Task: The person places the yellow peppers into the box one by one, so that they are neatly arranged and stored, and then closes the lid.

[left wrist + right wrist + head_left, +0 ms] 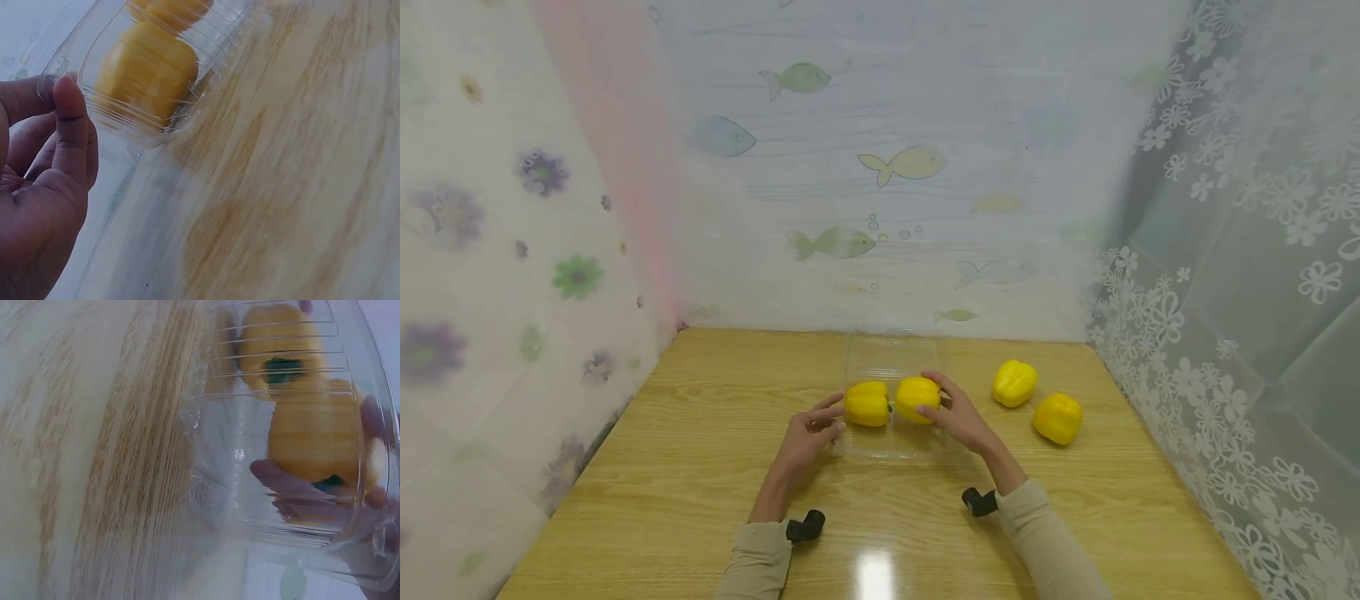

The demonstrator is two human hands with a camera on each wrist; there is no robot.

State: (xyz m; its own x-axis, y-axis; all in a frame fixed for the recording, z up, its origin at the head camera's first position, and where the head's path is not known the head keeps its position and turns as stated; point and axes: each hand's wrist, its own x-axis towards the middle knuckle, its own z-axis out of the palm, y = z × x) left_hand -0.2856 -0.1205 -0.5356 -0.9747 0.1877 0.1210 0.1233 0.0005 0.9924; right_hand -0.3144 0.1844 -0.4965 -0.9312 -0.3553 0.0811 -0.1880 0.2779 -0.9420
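A clear plastic clamshell container (910, 451) lies on the table with its lid (891, 354) folded back. One yellow bell pepper (867, 405) sits in its left part, stem turned right. At the container's left edge, my left hand (805, 437) pinches the rim between thumb and fingers, as the left wrist view shows. My right hand (961, 421) grips a second yellow bell pepper (917, 398) from its right side, inside the container beside the first. Through the ribbed wall (225, 456), the right wrist view shows both peppers, green stems, and my right fingers (287, 481).
Two more yellow bell peppers, one farther back (1015, 383) and one nearer (1058, 418), lie on the table to the right of the container. The wood-grain table (700, 400) is bordered by patterned curtains (880, 283) at the back and sides.
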